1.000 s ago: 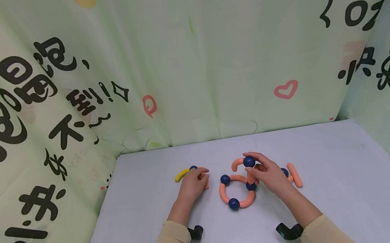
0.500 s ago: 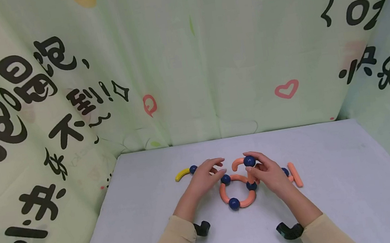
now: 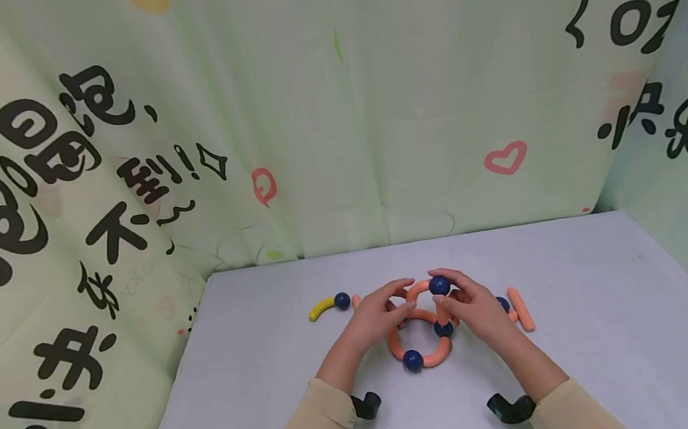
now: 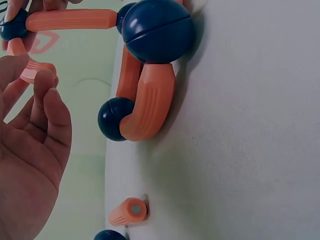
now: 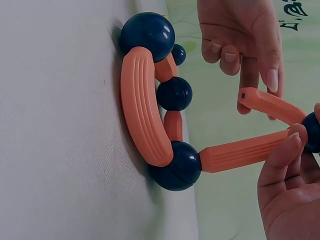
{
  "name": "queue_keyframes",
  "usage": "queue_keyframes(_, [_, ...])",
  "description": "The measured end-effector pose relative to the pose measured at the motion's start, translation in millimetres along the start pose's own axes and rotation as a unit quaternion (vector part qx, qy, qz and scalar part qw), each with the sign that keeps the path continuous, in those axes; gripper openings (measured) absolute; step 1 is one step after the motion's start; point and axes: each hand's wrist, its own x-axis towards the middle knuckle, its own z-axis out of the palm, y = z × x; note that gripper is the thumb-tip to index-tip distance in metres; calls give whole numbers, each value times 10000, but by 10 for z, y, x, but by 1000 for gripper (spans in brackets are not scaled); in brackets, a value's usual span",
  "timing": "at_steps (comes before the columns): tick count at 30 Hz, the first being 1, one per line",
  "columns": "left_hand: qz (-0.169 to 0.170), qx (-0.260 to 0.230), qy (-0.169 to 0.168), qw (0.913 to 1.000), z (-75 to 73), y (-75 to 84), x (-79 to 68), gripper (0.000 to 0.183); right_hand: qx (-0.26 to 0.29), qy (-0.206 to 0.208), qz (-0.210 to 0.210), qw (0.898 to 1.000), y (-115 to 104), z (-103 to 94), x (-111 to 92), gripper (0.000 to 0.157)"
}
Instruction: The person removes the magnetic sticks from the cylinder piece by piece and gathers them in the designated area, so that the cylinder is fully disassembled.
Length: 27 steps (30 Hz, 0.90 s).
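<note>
My right hand (image 3: 475, 306) grips a blue ball (image 3: 439, 285) atop an upright orange magnetic stick (image 5: 242, 151). That stick rises from another blue ball (image 5: 176, 166) in a ring of curved orange sticks (image 3: 439, 355) and balls lying on the table. From the held ball, a curved orange stick (image 5: 270, 104) arches toward my left hand (image 3: 378, 316). The left thumb and fingers are spread around its free end; firm contact is not plain. Part of the ring is hidden behind the left hand in the head view.
On the left lie a yellow curved stick (image 3: 322, 309) with a blue ball (image 3: 342, 301) and an orange stick (image 4: 129, 211). To the right, an orange stick (image 3: 521, 308) and another blue ball (image 3: 503, 304) sit beyond my right hand. Curtains border the white table (image 3: 623, 352).
My left hand has moved right, from the loose pieces beside the yellow stick to the free end of the curved orange stick. My right hand has stayed nearly still on the ball.
</note>
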Motion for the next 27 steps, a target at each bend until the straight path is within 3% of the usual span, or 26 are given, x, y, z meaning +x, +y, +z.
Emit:
queue_keyframes(7, [-45, -75, 106, 9999, 1, 11, -6, 45, -52, 2, -25, 10000, -2, -4, -3, 48])
queue_keyframes(14, [128, 216, 238, 9994, -2, 15, -2, 36, -27, -14, -22, 10000, 0, -2, -6, 48])
queue_keyframes(27, [302, 538, 354, 9975, -22, -36, -2, 38, -57, -33, -18, 10000, 18, 1, -4, 49])
